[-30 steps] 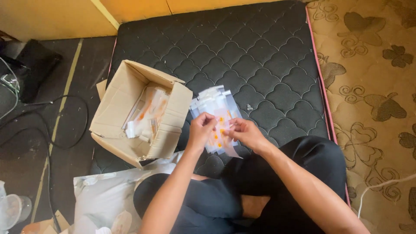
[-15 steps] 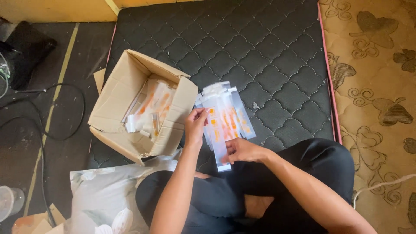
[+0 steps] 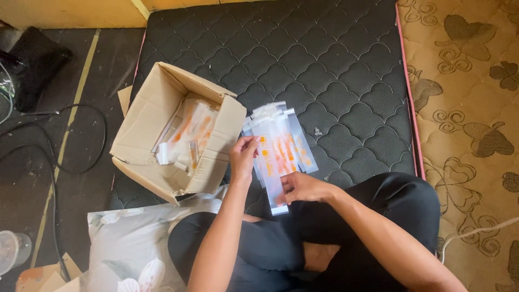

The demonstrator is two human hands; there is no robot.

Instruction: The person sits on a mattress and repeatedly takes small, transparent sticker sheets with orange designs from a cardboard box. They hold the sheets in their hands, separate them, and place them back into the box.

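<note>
Since a moment ago my right hand (image 3: 303,188) slid down to six o'clock of the clear packets (image 3: 278,146) on the mattress (image 3: 346,65), pinching them while my left hand (image 3: 243,157) pinches their nine o'clock edge; the slippery fan could slide apart.

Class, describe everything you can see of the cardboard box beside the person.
The cardboard box is plain brown, worn, and open, its flaps spread outward. It lies tilted on the edge of the dark quilted mattress, partly over the floor. Inside are clear plastic packets with orange contents. A floral pillow meets its lower corner. Neither hand touches it.
</note>
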